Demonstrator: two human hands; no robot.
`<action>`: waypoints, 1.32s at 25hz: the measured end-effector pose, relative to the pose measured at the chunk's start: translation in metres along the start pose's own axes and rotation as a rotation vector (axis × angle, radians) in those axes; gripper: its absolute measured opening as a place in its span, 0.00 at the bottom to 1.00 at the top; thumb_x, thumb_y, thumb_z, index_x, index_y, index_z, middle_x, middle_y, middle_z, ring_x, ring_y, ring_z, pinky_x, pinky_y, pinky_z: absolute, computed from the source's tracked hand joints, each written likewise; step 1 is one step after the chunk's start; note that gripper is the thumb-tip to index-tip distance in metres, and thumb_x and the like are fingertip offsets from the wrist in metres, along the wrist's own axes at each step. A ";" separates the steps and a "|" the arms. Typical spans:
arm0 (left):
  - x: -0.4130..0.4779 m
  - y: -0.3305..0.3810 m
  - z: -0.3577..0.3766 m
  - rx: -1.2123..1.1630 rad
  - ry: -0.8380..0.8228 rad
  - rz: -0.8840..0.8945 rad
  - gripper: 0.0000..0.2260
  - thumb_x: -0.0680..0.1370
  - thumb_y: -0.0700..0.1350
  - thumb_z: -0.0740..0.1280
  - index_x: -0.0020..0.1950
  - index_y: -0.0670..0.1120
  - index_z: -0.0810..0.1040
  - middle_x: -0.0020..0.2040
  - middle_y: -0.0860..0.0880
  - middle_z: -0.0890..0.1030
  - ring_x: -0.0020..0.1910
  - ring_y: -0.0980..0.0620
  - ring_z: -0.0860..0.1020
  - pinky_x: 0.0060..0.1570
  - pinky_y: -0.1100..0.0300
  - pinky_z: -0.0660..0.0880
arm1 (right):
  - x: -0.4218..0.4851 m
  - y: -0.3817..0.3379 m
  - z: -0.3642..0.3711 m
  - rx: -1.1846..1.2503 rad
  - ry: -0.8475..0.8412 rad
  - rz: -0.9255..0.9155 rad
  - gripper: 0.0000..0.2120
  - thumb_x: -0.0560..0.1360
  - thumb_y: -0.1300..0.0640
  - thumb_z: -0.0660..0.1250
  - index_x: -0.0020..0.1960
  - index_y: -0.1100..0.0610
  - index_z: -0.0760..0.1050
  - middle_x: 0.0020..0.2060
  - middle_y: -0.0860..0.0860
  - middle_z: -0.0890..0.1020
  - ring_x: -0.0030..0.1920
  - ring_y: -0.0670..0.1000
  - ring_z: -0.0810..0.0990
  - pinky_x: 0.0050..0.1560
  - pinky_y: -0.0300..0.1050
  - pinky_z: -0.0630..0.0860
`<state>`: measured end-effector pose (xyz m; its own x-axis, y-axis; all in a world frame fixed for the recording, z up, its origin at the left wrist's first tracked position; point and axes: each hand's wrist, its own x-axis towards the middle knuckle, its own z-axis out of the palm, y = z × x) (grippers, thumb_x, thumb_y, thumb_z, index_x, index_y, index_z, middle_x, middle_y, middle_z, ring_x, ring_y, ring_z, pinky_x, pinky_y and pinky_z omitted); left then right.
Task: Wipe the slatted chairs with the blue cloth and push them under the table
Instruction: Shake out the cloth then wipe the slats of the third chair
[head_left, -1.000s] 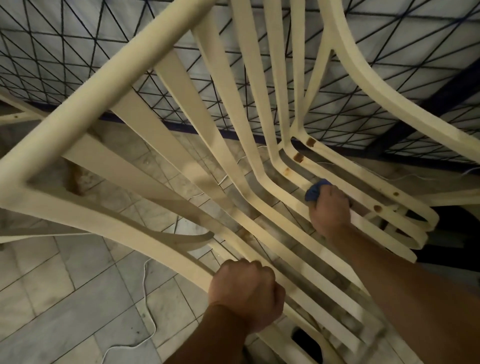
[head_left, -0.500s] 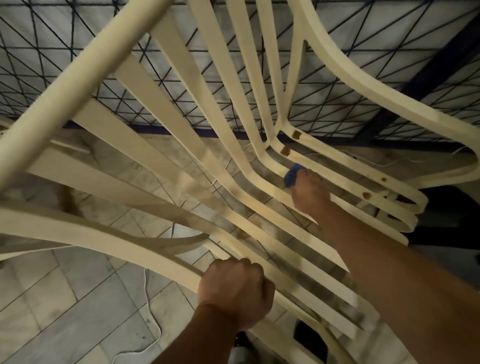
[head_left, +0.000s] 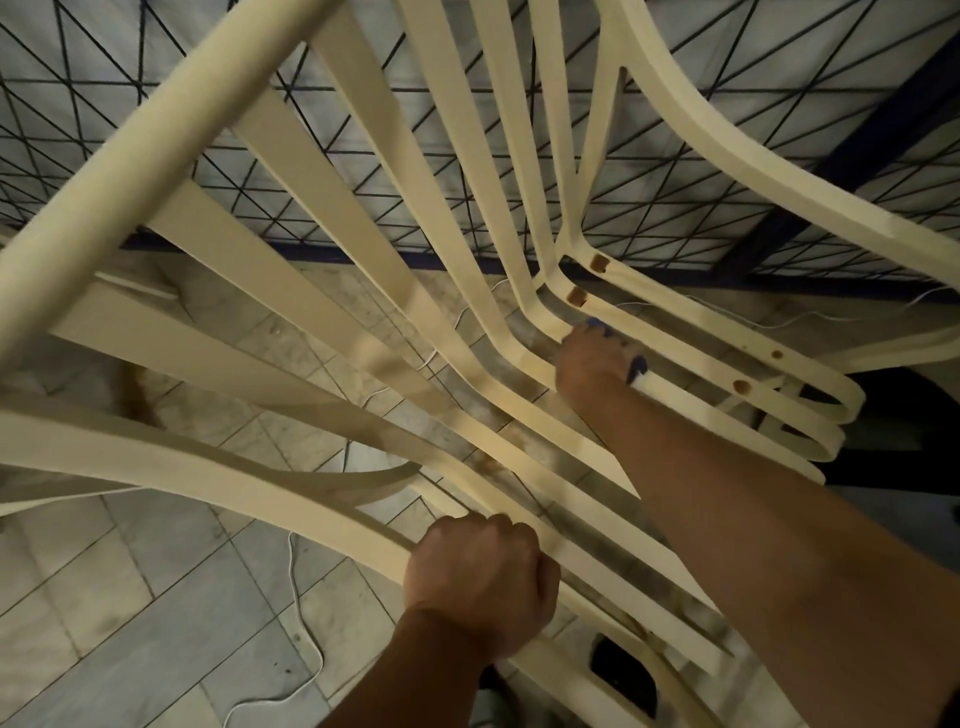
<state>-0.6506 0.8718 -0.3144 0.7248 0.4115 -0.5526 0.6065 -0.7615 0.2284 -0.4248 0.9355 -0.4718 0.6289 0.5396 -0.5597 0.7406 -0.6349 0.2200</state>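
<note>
The right hand (head_left: 595, 364) has slid a little way up its slat (head_left: 691, 400) in the last second. It was lower down on the seat, and now it is right by the bend where the seat turns up into the back, just below a brown spot (head_left: 576, 296). The blue cloth (head_left: 638, 365) is bunched inside this hand, and only small bits of blue peek out at the top and side. The right grip is closed on the cloth and presses it onto the slat. The left hand (head_left: 480, 587) has not moved along the chair (head_left: 156, 140). Its grip is wrapped tight round the curved side rail (head_left: 311, 514) near the bottom of the view, and it seems to hold the chair steady while the other hand rubs. So this looks like one wiping stroke that has reached the end of the seat part. I think the wiping is still in the middle. The slats nearer the left hand have dark smudges on them, and they likely need the cloth too. Next, the cloth might go up the back or come down along another slat. The gaps between slats are thin, so the cloth could snag or slip through. Under the chair is a tiled floor (head_left: 130, 623) with a white cord (head_left: 306, 639) lying on it, and behind it is a dark wire fence (head_left: 363, 156). I cannot pick out the table, so the pushing part has not begun.
</note>
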 end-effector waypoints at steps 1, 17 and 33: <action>0.000 0.000 0.000 0.003 0.004 -0.004 0.20 0.81 0.56 0.48 0.40 0.48 0.72 0.32 0.52 0.69 0.34 0.50 0.74 0.39 0.59 0.69 | 0.006 -0.011 -0.009 -0.001 0.015 -0.043 0.21 0.80 0.54 0.65 0.69 0.63 0.68 0.62 0.61 0.76 0.60 0.63 0.78 0.63 0.64 0.69; 0.001 0.001 0.005 0.044 0.013 -0.012 0.20 0.81 0.56 0.49 0.41 0.48 0.74 0.35 0.51 0.75 0.36 0.50 0.77 0.40 0.58 0.72 | 0.026 -0.002 -0.004 0.139 -0.054 -0.118 0.27 0.80 0.57 0.67 0.75 0.64 0.63 0.70 0.61 0.72 0.70 0.63 0.73 0.62 0.62 0.76; 0.000 0.002 0.014 0.163 0.105 0.051 0.20 0.82 0.58 0.48 0.40 0.49 0.72 0.35 0.52 0.74 0.37 0.51 0.76 0.44 0.55 0.79 | -0.034 0.143 0.071 0.481 -0.247 0.015 0.17 0.76 0.55 0.66 0.63 0.60 0.72 0.57 0.58 0.78 0.62 0.62 0.78 0.60 0.55 0.78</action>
<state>-0.6543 0.8635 -0.3255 0.7886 0.4140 -0.4547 0.5133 -0.8503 0.1161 -0.3571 0.7874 -0.4778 0.5212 0.4194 -0.7433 0.5034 -0.8543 -0.1291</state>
